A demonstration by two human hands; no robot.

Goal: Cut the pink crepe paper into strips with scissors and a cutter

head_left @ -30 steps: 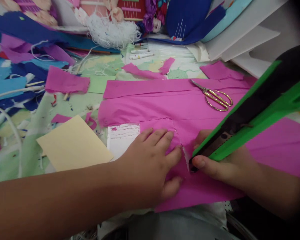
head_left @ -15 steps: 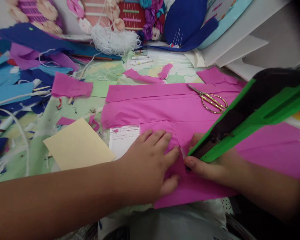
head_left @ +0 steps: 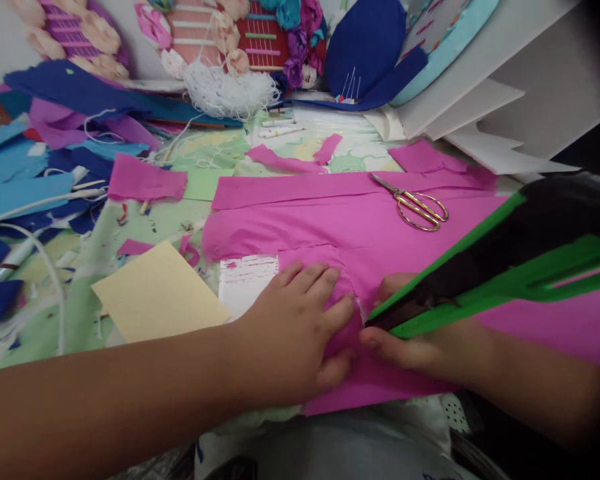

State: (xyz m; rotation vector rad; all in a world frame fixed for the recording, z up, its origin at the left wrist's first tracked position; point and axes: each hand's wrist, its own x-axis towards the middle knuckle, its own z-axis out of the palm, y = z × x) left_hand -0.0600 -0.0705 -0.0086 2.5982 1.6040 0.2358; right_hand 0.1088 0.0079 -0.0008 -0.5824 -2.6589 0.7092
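My left hand (head_left: pixel 290 333) lies flat on a sheet of pink crepe-like material (head_left: pixel 325 230), fingers spread and pressing it down. A white card (head_left: pixel 247 283) with rough pinkish dashed marks shows from under the sheet beside that hand. My right hand (head_left: pixel 425 343) is closed around the narrow end of a long green and black tool (head_left: pixel 485 267), whose kind I cannot make out. Its tip points down at the pink sheet, close to a small whitish slit near my left fingers. The tool's wide end rises toward the camera and leaves the frame at right.
Gold-handled scissors (head_left: pixel 420 208) lie on the pink sheet. A cream paper square (head_left: pixel 155 290) and pink scraps (head_left: pixel 147 179) are on the left. Blue material (head_left: pixel 25 173) and a white cable (head_left: pixel 50 267) lie farther left. White yarn (head_left: pixel 230 90) and decorated pieces stand behind.
The tool's wide end has dropped lower in view, and its tip and my right hand have shifted slightly left. My left hand stays on the sheet. The camera view has moved a little.
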